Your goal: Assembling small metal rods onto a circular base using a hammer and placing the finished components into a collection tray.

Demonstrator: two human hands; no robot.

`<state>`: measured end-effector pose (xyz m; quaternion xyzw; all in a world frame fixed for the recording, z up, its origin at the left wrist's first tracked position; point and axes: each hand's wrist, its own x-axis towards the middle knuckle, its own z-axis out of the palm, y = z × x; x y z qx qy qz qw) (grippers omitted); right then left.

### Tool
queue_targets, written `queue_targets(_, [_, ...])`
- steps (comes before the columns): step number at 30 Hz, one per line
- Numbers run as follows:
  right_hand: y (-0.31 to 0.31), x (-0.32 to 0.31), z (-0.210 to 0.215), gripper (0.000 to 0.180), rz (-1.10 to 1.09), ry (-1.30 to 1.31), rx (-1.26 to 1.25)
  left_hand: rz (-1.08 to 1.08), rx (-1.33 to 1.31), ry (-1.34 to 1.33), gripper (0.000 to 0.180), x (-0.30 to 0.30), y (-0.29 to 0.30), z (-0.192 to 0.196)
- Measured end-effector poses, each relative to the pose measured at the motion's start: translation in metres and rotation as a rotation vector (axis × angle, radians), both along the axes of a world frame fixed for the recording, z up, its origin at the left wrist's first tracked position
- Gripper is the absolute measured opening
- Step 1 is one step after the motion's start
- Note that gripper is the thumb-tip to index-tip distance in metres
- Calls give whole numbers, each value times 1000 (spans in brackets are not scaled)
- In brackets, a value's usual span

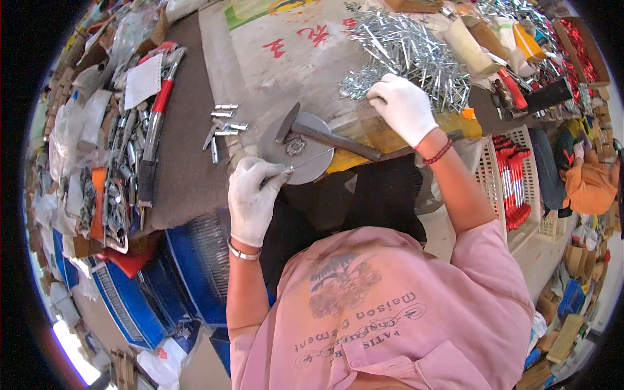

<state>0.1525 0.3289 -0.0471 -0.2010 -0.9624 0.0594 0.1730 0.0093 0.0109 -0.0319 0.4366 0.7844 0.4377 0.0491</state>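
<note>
In a white glove, my left hand pinches the near end of a thin metal rod. The rod points to the right over a round grey metal plate at the bench edge. A hammer lies across this plate, its head at the left. Beside the hammer, on the plate, is a small ring-shaped metal piece. My right hand, also gloved, is at the near edge of a heap of shiny metal pins. Its fingers are curled together, and whatever they hold is hidden. Several short metal cylinders lie left of the plate.
At the left, a bin of metal parts stands beside a long red-and-silver tool. A cream plastic basket at the right holds red-and-silver pieces. Blue crates are below left. Another person in orange is at far right.
</note>
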Motion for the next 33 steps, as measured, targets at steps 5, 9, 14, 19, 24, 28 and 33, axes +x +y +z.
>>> queue_targets(5, [-8, -7, 12, 4, 35, 63, -54, 9, 1, -122, 13, -3, 0, -13])
queue_targets(9, [-87, -15, 36, 4, 369, 215, -307, 33, 0, -80, 11, 0, -1, -13])
queue_targets(14, [-132, -31, 23, 7, 477, 212, -384, 54, 38, -97, 13, 1, -1, -19])
queue_targets(19, [-136, -37, 19, 7, 515, 174, -370, 64, 65, -116, 13, 0, -1, -19])
queue_targets(24, [-139, -40, 19, 7, 522, 138, -335, 67, 81, -30, 14, 0, -2, -11])
queue_targets(28, [-145, -44, 18, 6, 568, 136, -201, 93, 93, 4, 11, -5, -10, -22])
queue_targets(33, [-146, -36, 38, 22, 540, 30, -25, 49, 63, 100, 8, -5, -1, -28])
